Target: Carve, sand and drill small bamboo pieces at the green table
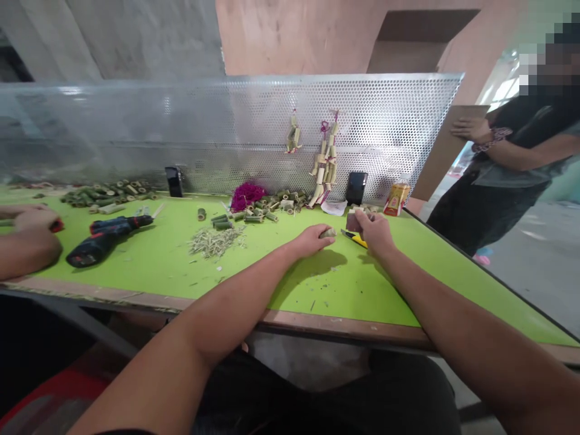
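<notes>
Near the middle of the green table [290, 284], my left hand [312, 240] is closed on a short bamboo piece [328, 233]. To its right, my right hand [374, 228] pinches a small brownish block [352, 221], raised a little above the table. A yellow cutter knife [357, 240] lies between the two hands, close to the right one. Left of my hands is a pile of thin bamboo slivers [212, 241]. Cut bamboo tubes [254, 218] lie behind the slivers, beside a bundle of magenta string [247, 196].
A power drill [104, 238] lies at left, near another person's hands [34, 220]. Phones [357, 186] and a bottle [397, 196] stand along the perforated metal screen [263, 121], where bamboo strings [327, 157] hang. A person [512, 151] holds cardboard at right.
</notes>
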The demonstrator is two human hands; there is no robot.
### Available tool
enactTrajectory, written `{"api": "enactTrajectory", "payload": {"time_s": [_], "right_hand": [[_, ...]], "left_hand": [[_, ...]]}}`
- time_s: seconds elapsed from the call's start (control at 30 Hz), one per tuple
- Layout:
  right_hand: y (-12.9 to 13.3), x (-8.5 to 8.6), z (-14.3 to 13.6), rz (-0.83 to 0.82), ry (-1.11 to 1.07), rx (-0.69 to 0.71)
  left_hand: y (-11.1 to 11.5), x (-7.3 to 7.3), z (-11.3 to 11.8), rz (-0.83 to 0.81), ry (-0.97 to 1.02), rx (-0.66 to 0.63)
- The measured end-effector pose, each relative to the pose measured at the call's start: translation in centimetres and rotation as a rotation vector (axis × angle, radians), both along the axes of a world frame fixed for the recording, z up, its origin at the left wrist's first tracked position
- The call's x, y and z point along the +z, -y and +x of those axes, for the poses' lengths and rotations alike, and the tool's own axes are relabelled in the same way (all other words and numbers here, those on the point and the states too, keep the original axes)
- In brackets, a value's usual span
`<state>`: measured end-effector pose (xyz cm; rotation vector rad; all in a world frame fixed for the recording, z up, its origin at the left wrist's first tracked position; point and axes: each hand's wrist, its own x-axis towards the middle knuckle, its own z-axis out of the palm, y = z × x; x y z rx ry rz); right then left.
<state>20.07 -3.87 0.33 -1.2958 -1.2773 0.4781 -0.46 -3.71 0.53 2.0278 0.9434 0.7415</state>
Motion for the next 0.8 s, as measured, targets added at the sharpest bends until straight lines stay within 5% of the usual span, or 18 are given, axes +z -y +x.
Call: {"api": "enactTrajectory", "payload": {"time_s": [0.1, 0.23, 0.43, 0.53, 0.67, 0.8], "right_hand": [[1.1, 0.4, -2.2, 0.029, 0.056, 0.096], [1.4, 0.4, -3.4, 0.047, 0.235, 0.048], [1.2, 0.2, -2.4, -0.035, -0.163, 0.132], [1.6, 0.3, -3.1, -0.061, 0.024, 0.226], [1.2, 0.2, -3.1, 0.012, 0.323, 0.090], [0.1, 0.0, -1.0, -0.030, 0.220, -0.076]], "left_hand": [[-0.1, -0.5, 0.2, 0.025, -0.059, -0.047], [0.0, -0.4, 0.7, 0.027, -0.051, -0.107], [-0.3, -0.3, 0.4, 0.069, -0.051, 0.007], [-0.3, -0.7, 0.1, 0.003, -0.046, -0.063], [0.4, -0.2, 0.4, 0.007, -0.006, -0.149], [0.9, 0.7, 0.6, 0.028, 0.185, -0.138]]}}
